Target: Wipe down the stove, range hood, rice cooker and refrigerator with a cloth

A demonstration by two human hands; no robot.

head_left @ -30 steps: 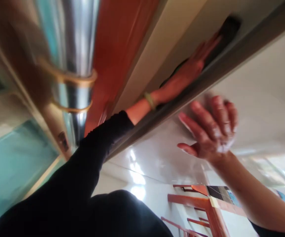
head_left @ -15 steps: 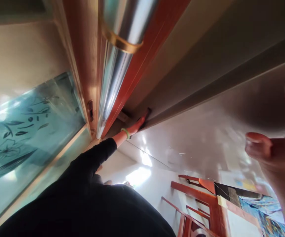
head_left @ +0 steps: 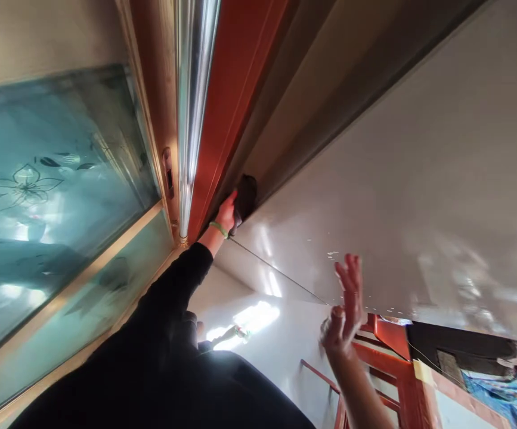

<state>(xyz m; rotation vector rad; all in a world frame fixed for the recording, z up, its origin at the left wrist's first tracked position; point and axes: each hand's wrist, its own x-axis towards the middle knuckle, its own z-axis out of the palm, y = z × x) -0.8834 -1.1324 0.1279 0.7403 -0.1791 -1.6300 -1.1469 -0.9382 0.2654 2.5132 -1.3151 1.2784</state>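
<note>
My left hand (head_left: 226,213), with a green bangle (head_left: 219,229) on its wrist, presses a dark cloth (head_left: 245,196) against the corner where a red-brown door frame (head_left: 235,113) meets a beige rail (head_left: 312,101). The black sleeve (head_left: 164,304) covers that forearm. My right hand (head_left: 343,304) is raised in the air at lower centre, away from the cloth, holding nothing, with thumb and fingers apart. A thin taut line (head_left: 276,275) runs near its fingertips.
A frosted glass door panel (head_left: 52,196) with a flower pattern stands at left, beside a chrome bar (head_left: 191,107) and a small lock plate (head_left: 167,173). A glossy pale wall (head_left: 419,179) fills the right. A red wooden chair (head_left: 401,375) and blue patterned fabric (head_left: 500,393) are at lower right.
The view has swung and pulled back, so the left hand and cloth look smaller and sit nearer the frame's corner. My right hand has moved from the right edge to lower centre.
</note>
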